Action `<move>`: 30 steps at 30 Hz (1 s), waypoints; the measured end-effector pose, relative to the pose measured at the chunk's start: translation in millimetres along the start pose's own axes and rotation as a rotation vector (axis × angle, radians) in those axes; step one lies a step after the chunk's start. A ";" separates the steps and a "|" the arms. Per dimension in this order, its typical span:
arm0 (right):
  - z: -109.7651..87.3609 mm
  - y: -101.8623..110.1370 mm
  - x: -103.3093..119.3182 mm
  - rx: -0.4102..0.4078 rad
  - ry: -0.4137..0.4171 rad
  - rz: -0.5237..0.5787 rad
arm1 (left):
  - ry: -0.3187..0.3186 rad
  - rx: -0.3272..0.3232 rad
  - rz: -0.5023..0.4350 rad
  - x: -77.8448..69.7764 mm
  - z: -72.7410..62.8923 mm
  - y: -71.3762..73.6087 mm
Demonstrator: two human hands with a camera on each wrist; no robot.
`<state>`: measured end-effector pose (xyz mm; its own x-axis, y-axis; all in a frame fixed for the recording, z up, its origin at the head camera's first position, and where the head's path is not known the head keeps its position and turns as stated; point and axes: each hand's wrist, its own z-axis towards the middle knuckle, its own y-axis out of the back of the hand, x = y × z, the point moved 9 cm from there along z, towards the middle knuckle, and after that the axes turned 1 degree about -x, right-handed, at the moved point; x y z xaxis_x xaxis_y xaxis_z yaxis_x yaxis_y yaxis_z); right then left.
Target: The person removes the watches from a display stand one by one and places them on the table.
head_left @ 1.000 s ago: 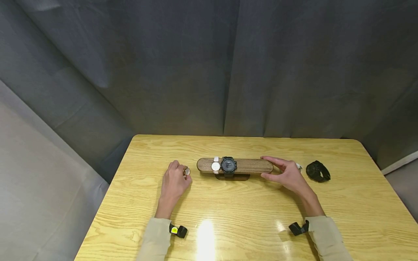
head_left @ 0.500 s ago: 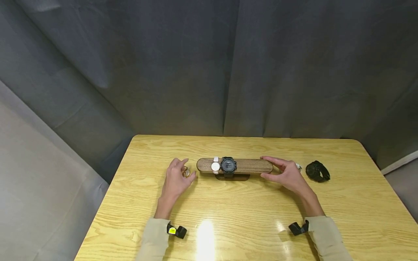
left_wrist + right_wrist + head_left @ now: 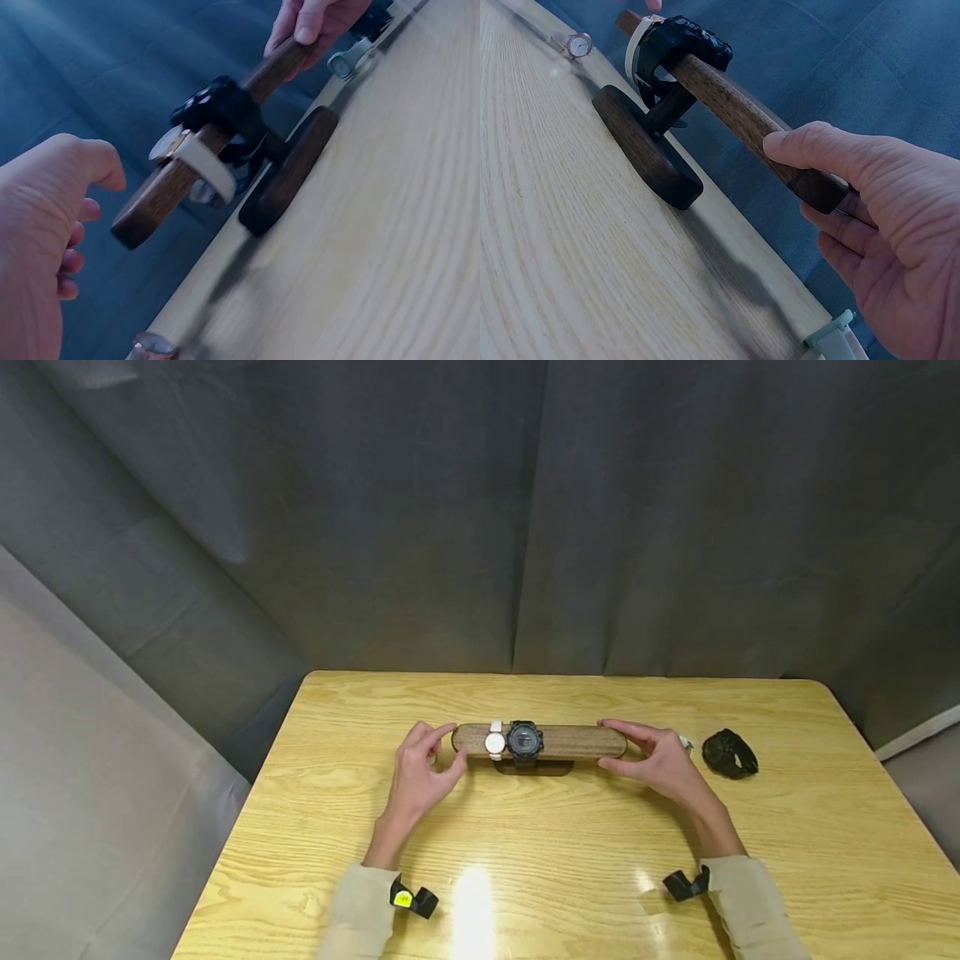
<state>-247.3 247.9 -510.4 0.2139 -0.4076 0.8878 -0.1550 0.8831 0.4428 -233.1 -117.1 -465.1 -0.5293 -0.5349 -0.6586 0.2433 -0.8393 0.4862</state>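
A wooden watch stand (image 3: 577, 742) has a long rounded bar on a dark base (image 3: 649, 146). A white-strapped watch (image 3: 495, 742) and a bulky black watch (image 3: 525, 739) are wrapped round the bar, side by side. My right hand (image 3: 663, 764) grips the bar's right end between thumb and fingers. At the other end my left hand (image 3: 420, 777) has thumb and forefinger spread around the tip; the left wrist view shows a gap between them and the wood. Beneath that hand a small rose-gold watch (image 3: 579, 45) rests on the table, mostly hidden in the head view.
A pale green watch (image 3: 836, 341) lies on the table by my right hand, partly covered by it in the head view. Farther right is another black watch (image 3: 729, 754). Behind the wooden table (image 3: 555, 860) hangs a dark grey curtain (image 3: 420, 527).
My left hand has let go of the rose-gold watch, opened its fingers and moved right to the bar's left end. The right hand and the stand have stayed put.
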 end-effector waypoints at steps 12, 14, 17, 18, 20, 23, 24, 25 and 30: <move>0.4 2.1 3.6 0.001 0.008 0.026 | -0.075 0.025 0.181 -19.5 -4.6 -23.3; 0.2 1.9 3.0 0.004 0.007 0.032 | -0.079 0.024 0.193 -21.3 -5.5 -24.4; -0.3 0.7 2.1 0.014 0.008 0.047 | -0.074 0.039 0.198 -23.3 -7.5 -27.0; -0.6 0.1 2.2 0.018 0.011 0.052 | -0.070 0.047 0.198 -23.9 -8.2 -28.0; -1.3 -0.5 1.8 0.025 0.010 0.060 | -0.066 0.051 0.203 -25.5 -9.6 -30.2; -1.9 -1.4 2.5 0.027 0.015 0.063 | -0.070 0.043 0.209 -28.2 -9.7 -31.9; -2.0 -1.4 2.8 0.026 0.017 0.062 | -0.072 0.039 0.211 -28.9 -9.5 -32.6; -2.1 -1.2 3.1 0.024 0.018 0.062 | -0.075 0.033 0.214 -29.6 -9.3 -33.3; -2.0 -2.3 4.8 0.022 0.025 0.062 | -0.078 0.018 0.211 -31.1 -8.6 -35.9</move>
<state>-244.0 244.4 -507.4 0.2270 -0.3457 0.9104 -0.1897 0.9013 0.3896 -218.3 -71.2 -466.9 -0.5296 -0.6890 -0.4948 0.3416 -0.7072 0.6190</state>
